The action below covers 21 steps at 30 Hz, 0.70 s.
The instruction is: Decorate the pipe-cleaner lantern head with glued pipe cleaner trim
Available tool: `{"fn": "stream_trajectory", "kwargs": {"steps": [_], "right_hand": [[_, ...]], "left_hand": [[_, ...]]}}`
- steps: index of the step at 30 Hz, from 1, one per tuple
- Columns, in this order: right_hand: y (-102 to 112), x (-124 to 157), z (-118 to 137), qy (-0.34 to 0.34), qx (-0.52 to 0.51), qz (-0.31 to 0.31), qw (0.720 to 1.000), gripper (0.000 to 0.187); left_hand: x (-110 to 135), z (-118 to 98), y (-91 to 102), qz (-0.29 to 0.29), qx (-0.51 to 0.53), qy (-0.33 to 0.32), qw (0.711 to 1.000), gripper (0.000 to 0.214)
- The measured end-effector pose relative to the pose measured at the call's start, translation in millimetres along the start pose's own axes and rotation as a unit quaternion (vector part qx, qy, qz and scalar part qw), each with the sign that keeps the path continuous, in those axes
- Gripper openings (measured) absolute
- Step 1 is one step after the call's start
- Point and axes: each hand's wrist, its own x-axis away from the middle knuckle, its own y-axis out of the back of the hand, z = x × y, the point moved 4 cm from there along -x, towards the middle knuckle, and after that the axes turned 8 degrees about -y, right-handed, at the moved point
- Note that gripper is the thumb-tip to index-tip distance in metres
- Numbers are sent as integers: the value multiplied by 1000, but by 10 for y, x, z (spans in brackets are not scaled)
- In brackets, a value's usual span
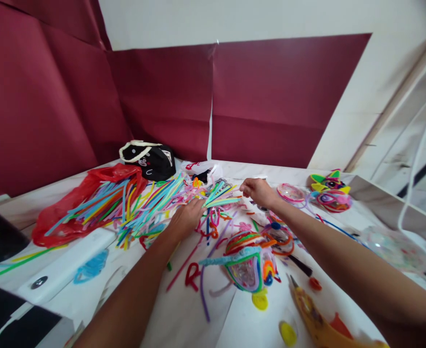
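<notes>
Both arms reach out over a white table strewn with coloured pipe cleaners. My left hand lies on the big heap of pipe cleaners, fingers closed around a bunch of green and blue ones. My right hand is closed in a pinch at the far end of that same bunch. Below the hands sits a clear ball wrapped in pipe cleaners.
A red plastic bag holds more pipe cleaners at left. A black pouch stands at the back. Decorated balls lie at right, a yellow glue gun near the front. A white device is at left. Maroon paper covers the walls.
</notes>
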Motion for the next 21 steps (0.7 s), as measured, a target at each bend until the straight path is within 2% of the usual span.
{"fn": "stream_trajectory", "kwargs": {"steps": [11,21], "right_hand": [[228,58,-402,-61,-77,-14,995,34],[348,339,-604,-110,-185,-14,976,31]], "left_hand": [[10,64,-64,6,-19,12,1000,38],[2,2,-16,-16,-22,-16,999,40]]}}
